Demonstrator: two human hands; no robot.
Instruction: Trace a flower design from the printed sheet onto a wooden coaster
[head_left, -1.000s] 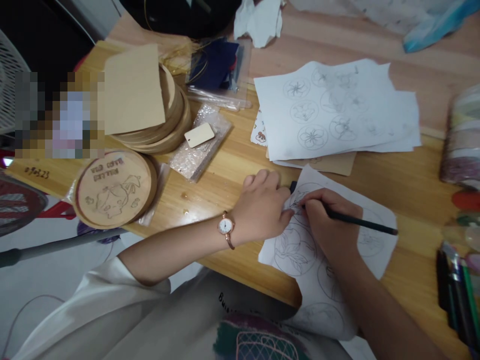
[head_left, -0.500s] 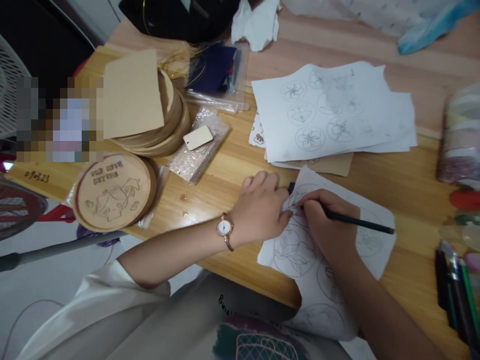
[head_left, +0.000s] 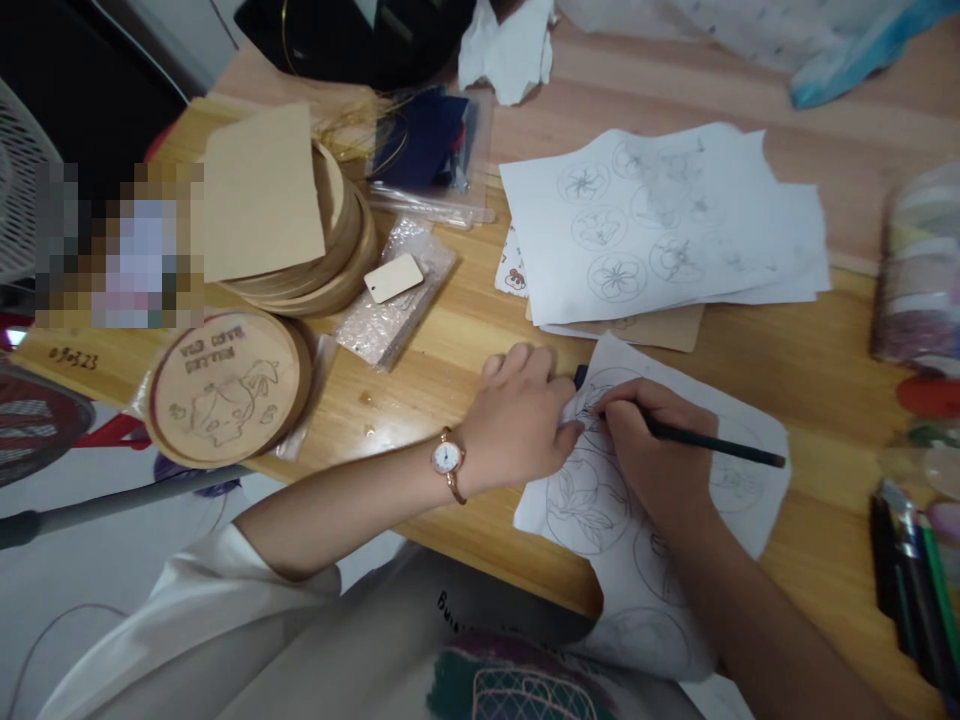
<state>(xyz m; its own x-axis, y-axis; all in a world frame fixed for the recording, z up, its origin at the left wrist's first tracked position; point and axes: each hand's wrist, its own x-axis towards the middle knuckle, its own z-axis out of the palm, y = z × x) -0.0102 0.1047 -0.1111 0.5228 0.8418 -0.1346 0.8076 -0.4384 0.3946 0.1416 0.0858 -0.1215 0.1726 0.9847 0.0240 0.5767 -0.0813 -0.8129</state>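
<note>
Gripping a black pencil (head_left: 712, 447) between the fingers of the right hand (head_left: 652, 440), the person held its tip on a circled flower drawing on a white paper sheet (head_left: 589, 505). The sheet lay at the near edge of the wooden table (head_left: 832, 530) and hung over it. The left hand (head_left: 517, 420), wearing a wristwatch (head_left: 448, 458), sat curled on the sheet just beside the right hand; whether it pressed or pinched the paper could not be told. Toward the far edge lay more sheets of flower drawings (head_left: 645, 230). Stacked wooden discs (head_left: 337, 250) and a disc with a drawing on its face (head_left: 225, 390) sat toward the left edge, and pens (head_left: 911, 590) lay at the right edge.
</note>
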